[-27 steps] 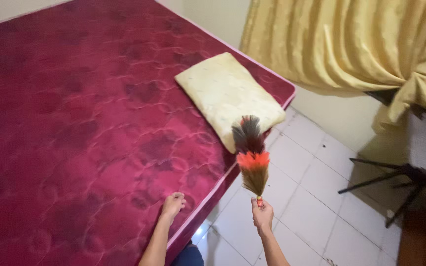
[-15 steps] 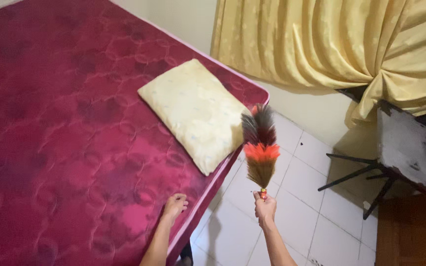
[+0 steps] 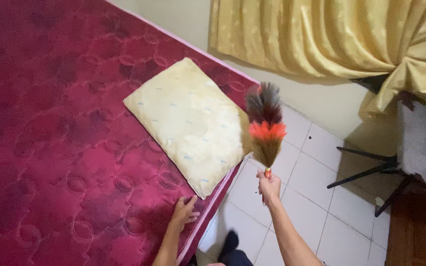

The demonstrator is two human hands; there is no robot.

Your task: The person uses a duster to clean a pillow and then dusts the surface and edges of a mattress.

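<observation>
A bare dark-red quilted mattress (image 3: 50,148) fills the left of the view. A pale yellow pillow (image 3: 188,120) lies on it near the right edge. My left hand (image 3: 184,213) rests flat on the mattress edge, fingers spread, just below the pillow's near corner. My right hand (image 3: 269,186) grips the thin handle of a feather duster (image 3: 265,123), held upright over the floor beside the pillow. The duster has a dark top, an orange band and brown feathers below.
A yellow curtain (image 3: 331,34) hangs bunched along the back wall. A worn grey chair (image 3: 420,143) with dark legs stands at the right on white floor tiles (image 3: 316,207). A dark wooden surface (image 3: 420,231) sits at the lower right corner.
The view has moved closer to the pillow. My left hand slid along the mattress edge up to the pillow's corner. My right hand raised the duster next to the pillow.
</observation>
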